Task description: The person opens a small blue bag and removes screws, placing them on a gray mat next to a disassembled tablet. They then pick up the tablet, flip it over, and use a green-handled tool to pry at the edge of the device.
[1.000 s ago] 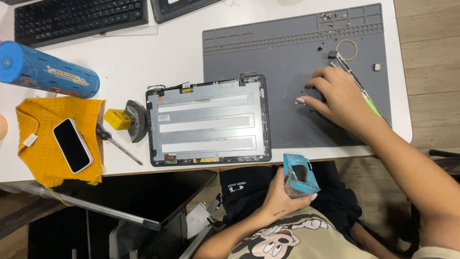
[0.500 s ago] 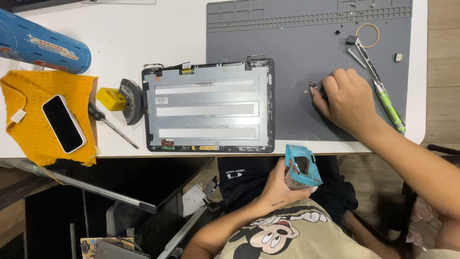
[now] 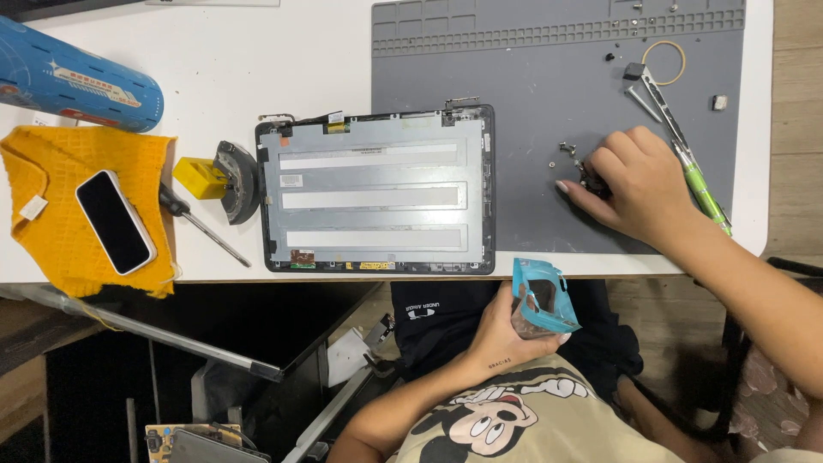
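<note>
Pinching small part (image 3: 591, 178) | right hand (image 3: 630, 189); left hand (image 3: 506, 330) holds blue bag (image 3: 542, 296)

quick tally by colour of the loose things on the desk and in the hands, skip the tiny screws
Blue: 2, cylinder, small bag in the left hand
Yellow: 3, cloth, block, rubber band
Grey: 2, screen panel, mat
Green: 1, pen-like tool beside the right hand
Black: 1, phone
Total: 9

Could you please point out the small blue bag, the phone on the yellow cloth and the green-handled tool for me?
Small blue bag (image 3: 545, 297), head view, on its blue front panel.
Phone (image 3: 115, 221), head view, middle of its dark screen.
Green-handled tool (image 3: 705, 190), head view, on the green handle beside the right hand (image 3: 630, 184).
</note>
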